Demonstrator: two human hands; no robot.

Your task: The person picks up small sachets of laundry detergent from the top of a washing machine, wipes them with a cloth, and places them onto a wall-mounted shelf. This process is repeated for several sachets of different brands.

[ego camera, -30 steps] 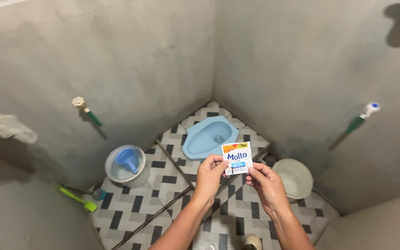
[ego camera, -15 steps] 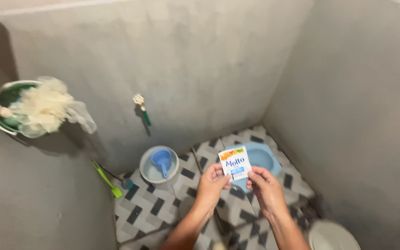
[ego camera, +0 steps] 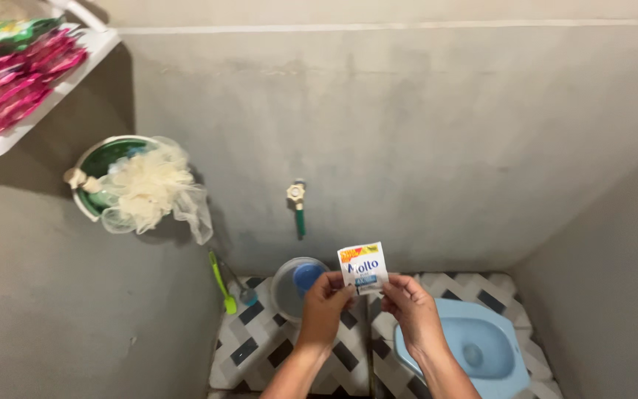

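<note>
From the head view, the left hand (ego camera: 324, 298) and right hand (ego camera: 408, 303) each pinch a lower corner of the small white-and-blue rectangular sachet (ego camera: 363, 267), held upright in open air above the patterned tile floor (ego camera: 260, 340), between the round grey plastic bucket (ego camera: 286, 290) and the blue ceramic squat toilet (ego camera: 474, 347).

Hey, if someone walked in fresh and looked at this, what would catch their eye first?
First, the small white and blue sachet held up mid-frame, pinched between the left hand and right hand. Next, the pale blue squat toilet set in the patterned floor at lower right. Then the cream mesh sponge hanging from a green basket on the left wall.
</note>
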